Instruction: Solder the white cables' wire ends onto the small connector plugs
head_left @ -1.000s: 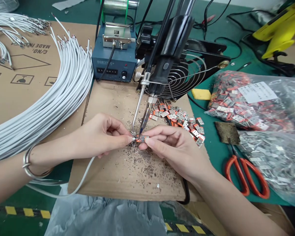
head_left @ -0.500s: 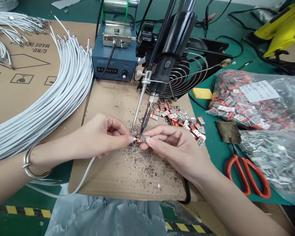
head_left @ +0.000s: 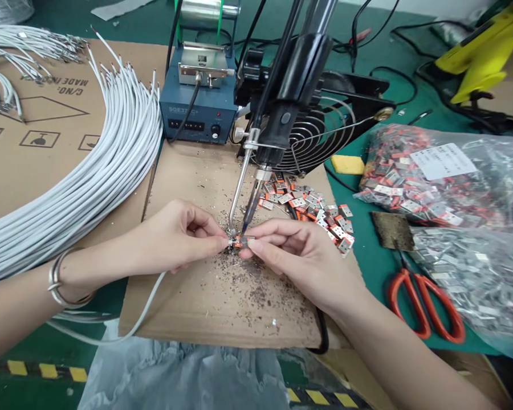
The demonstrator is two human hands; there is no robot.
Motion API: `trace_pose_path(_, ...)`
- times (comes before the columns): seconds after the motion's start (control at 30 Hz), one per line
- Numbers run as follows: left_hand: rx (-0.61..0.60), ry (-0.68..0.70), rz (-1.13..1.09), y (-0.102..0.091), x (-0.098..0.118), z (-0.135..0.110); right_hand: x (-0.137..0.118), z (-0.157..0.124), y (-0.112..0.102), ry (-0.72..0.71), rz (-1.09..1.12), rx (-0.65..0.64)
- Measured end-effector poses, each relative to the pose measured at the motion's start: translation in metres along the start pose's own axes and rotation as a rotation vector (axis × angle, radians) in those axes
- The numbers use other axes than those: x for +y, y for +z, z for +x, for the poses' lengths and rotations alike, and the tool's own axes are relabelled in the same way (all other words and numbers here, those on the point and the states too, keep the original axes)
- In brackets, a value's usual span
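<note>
My left hand (head_left: 175, 236) pinches the end of a white wire (head_left: 143, 307) that loops back under my wrist. My right hand (head_left: 301, 256) pinches a small orange and metal connector (head_left: 241, 241). Wire end and connector meet under the tip of a mounted soldering iron (head_left: 256, 188), beside a thin metal solder feed tube (head_left: 238, 191). Both hands rest over a piece of cardboard (head_left: 205, 302) speckled with solder bits.
A bundle of white wires (head_left: 94, 176) curves over the cardboard sheet at left. Behind stand a blue soldering station (head_left: 199, 111) and a wire-guarded fan (head_left: 320, 136). Loose connectors (head_left: 320, 213) lie by my right hand. Bags of connectors (head_left: 431, 176) and orange-handled scissors (head_left: 427, 304) lie at right.
Almost nothing: both hands hold the same pinch under the iron tip, and the view has shifted very slightly.
</note>
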State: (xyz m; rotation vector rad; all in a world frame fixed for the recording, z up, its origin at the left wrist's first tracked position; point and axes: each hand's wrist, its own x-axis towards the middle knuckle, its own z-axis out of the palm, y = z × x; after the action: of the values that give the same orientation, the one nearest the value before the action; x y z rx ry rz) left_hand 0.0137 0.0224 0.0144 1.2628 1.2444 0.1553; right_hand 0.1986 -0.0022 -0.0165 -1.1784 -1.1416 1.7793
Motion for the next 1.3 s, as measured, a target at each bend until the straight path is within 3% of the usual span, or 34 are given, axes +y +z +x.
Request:
trace_pose_path(0.53, 0.000, -0.017, -0.055, 0.0023, -0.0007, -0.0050, -0.0005, -0.0012, -0.0025, 0.056, 0.000, 0.012)
trace_pose_path(0.93, -0.003, -0.024, -0.085, 0.0027, 0.0004, -0.0057, 0.0029, -0.0019, -0.0041, 0.007, 0.071, -0.011)
trace_pose_path(1.3, 0.021, -0.055, -0.076, 0.0044, 0.0009, -0.0040, -0.0001, -0.0020, 0.0005, 0.002, -0.054, 0.049)
